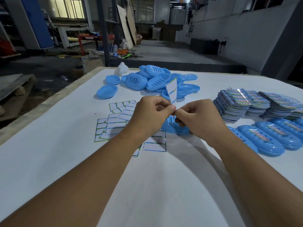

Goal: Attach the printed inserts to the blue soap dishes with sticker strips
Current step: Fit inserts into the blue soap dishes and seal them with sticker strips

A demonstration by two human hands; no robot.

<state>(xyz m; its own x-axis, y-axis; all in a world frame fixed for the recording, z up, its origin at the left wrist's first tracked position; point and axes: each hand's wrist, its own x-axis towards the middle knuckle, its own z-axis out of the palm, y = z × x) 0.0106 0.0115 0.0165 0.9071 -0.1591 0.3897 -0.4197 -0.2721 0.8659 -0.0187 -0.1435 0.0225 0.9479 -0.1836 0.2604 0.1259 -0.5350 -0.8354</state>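
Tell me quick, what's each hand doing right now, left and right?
Left hand: fingers pinch the lower end of the sticker sheet, held upright.
Right hand: fingers pinch at the same lower end; whether a strip is being peeled cannot be told.

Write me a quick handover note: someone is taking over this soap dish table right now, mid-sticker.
Left hand and right hand both pinch the lower end of one sticker sheet, held upright above a blue dish.
Spare sticker sheets lie left of the hands; printed inserts are stacked on the right; bare dishes are piled at the far side.
Done: several finished dishes with inserts, lined up near right.
Left: peel a strip, fix an insert to this dish, then work through the pile.
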